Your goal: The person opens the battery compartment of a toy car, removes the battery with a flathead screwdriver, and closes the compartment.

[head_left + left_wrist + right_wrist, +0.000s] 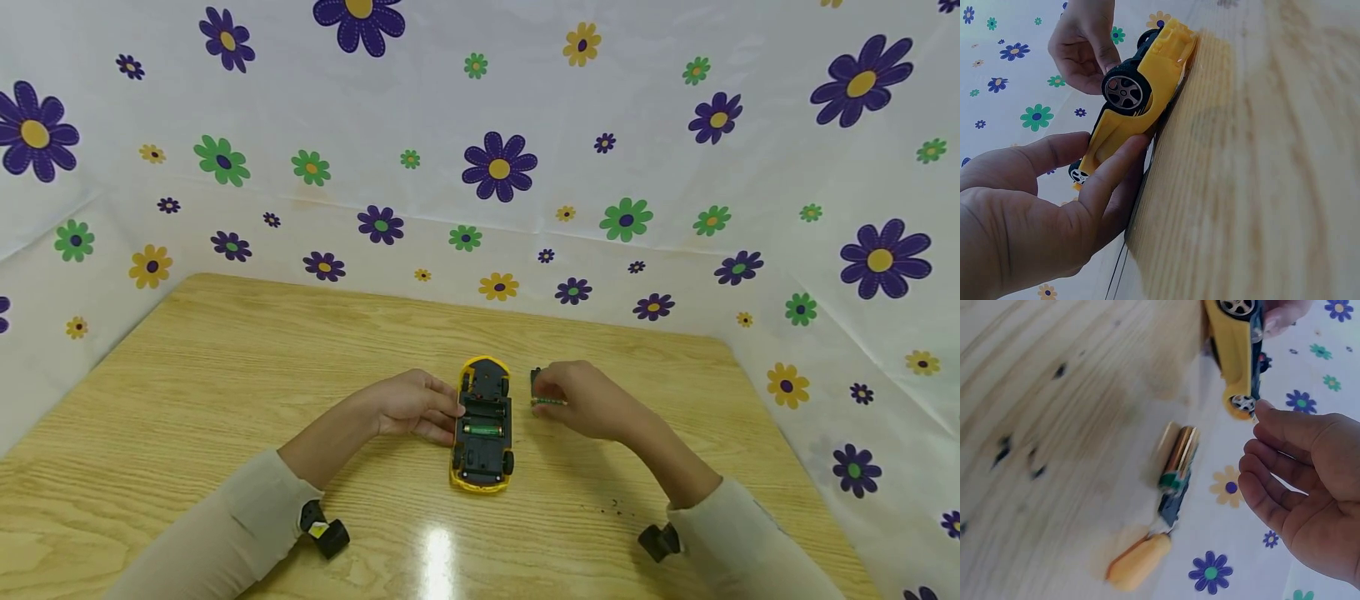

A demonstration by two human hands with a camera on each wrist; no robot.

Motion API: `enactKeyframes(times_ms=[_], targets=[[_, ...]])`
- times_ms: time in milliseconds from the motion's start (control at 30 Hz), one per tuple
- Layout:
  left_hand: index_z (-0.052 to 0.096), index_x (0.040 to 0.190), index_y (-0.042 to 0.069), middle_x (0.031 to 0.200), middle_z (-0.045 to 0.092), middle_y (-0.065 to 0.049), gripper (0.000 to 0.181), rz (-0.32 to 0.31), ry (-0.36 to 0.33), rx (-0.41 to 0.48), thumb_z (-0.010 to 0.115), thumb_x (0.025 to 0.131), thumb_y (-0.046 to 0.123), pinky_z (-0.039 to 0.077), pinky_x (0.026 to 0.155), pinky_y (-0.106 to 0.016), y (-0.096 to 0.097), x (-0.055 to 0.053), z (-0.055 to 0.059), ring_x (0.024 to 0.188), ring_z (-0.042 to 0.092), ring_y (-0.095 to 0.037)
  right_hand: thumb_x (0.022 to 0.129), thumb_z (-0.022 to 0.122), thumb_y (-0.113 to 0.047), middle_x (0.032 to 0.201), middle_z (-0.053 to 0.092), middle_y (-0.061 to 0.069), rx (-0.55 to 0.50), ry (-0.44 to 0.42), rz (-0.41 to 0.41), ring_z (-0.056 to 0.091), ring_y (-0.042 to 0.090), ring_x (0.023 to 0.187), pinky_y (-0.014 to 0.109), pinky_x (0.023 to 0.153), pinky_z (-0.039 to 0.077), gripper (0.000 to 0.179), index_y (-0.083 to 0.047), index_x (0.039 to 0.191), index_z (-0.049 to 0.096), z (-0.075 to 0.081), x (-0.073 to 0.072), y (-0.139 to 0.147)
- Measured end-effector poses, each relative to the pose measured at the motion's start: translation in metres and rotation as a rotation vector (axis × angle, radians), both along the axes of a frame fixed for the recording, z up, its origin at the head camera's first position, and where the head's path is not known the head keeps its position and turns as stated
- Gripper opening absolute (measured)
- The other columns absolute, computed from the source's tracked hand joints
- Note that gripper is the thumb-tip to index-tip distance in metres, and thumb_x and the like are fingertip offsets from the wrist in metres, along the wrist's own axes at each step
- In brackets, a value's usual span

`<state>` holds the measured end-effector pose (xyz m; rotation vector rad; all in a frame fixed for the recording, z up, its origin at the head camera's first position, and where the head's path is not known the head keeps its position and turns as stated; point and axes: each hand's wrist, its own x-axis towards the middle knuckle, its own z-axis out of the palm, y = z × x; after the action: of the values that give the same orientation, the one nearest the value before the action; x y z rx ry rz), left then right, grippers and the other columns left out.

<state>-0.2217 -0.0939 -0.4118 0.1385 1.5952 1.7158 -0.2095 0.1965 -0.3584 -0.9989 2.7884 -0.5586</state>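
Observation:
A yellow toy car [482, 467] lies upside down on the table, its black underside facing up. The battery bay in the underside is uncovered, with one green battery [483, 431] lying across it. My left hand [416, 408] grips the car's left side, thumb at the underside's edge and fingers along the body, as the left wrist view shows. To the right of the car, my right hand [588, 400] hovers with loosely bent fingers and holds nothing visible. Close to its fingertips, a green-and-copper battery [1180, 459] lies on the table.
Beyond that battery in the right wrist view are a dark piece [1174, 503] and an orange, handle-like object [1139, 562], partly blurred. Small dark specks [615, 507] are scattered on the wooden table [300, 333]. A flowered white sheet [420, 100] surrounds the table's back and sides.

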Motion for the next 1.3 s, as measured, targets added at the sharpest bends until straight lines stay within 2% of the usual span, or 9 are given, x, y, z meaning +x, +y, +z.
enactKeyframes(times_ms=[167, 400, 667, 967, 1200, 1300], targets=[[0.032, 0.151, -0.015, 0.124, 0.065, -0.027, 0.059, 0.006, -0.005, -0.001, 0.060, 0.101, 0.000, 0.061, 0.093, -0.045, 0.000, 0.000, 0.000, 0.103, 0.071, -0.030, 0.094, 0.077, -0.015, 0.094, 0.071, -0.003, -0.016, 0.000, 0.041, 0.062, 0.008, 0.081, 0.029, 0.072, 0.058, 0.014, -0.005, 0.104, 0.074, 0.004, 0.002, -0.012], [0.048, 0.142, -0.014, 0.118, 0.068, -0.026, 0.046, -0.008, -0.006, 0.004, 0.061, 0.101, 0.001, 0.061, 0.093, -0.044, 0.000, -0.002, 0.000, 0.101, 0.072, -0.030, 0.093, 0.078, -0.015, 0.095, 0.070, -0.002, -0.019, -0.029, 0.053, 0.062, 0.010, 0.083, 0.030, 0.074, 0.058, 0.015, -0.006, 0.105, 0.075, 0.004, 0.005, -0.027], [0.053, 0.138, -0.013, 0.114, 0.068, -0.024, 0.041, -0.016, -0.004, 0.006, 0.061, 0.101, 0.002, 0.062, 0.091, -0.043, 0.000, -0.002, -0.001, 0.097, 0.072, -0.027, 0.094, 0.077, -0.018, 0.099, 0.071, 0.000, 0.001, -0.031, 0.106, 0.067, 0.018, 0.091, 0.033, 0.080, 0.059, 0.013, -0.009, 0.103, 0.075, 0.003, 0.010, -0.040], [0.057, 0.131, -0.013, 0.111, 0.068, -0.021, 0.034, -0.011, -0.002, 0.007, 0.061, 0.101, 0.002, 0.063, 0.090, -0.042, 0.000, -0.002, -0.002, 0.095, 0.071, -0.026, 0.094, 0.077, -0.017, 0.098, 0.070, -0.004, 0.004, -0.064, 0.142, 0.064, 0.008, 0.086, 0.026, 0.074, 0.058, 0.014, -0.009, 0.105, 0.075, 0.001, 0.015, -0.052], [0.053, 0.133, -0.014, 0.111, 0.067, -0.021, 0.037, -0.008, -0.008, 0.009, 0.061, 0.100, 0.001, 0.063, 0.090, -0.042, 0.000, -0.003, -0.002, 0.095, 0.071, -0.026, 0.096, 0.076, -0.016, 0.103, 0.072, 0.004, -0.006, -0.082, 0.193, 0.066, 0.010, 0.089, 0.023, 0.074, 0.058, 0.017, -0.005, 0.108, 0.074, -0.003, 0.016, -0.059], [0.056, 0.130, -0.013, 0.110, 0.067, -0.021, 0.033, -0.009, -0.006, 0.004, 0.061, 0.100, 0.001, 0.063, 0.090, -0.041, -0.001, -0.002, -0.001, 0.094, 0.071, -0.025, 0.095, 0.076, -0.016, 0.102, 0.072, 0.004, 0.001, -0.086, 0.200, 0.066, 0.010, 0.088, 0.022, 0.074, 0.058, 0.018, -0.004, 0.109, 0.074, -0.003, 0.016, -0.061]])
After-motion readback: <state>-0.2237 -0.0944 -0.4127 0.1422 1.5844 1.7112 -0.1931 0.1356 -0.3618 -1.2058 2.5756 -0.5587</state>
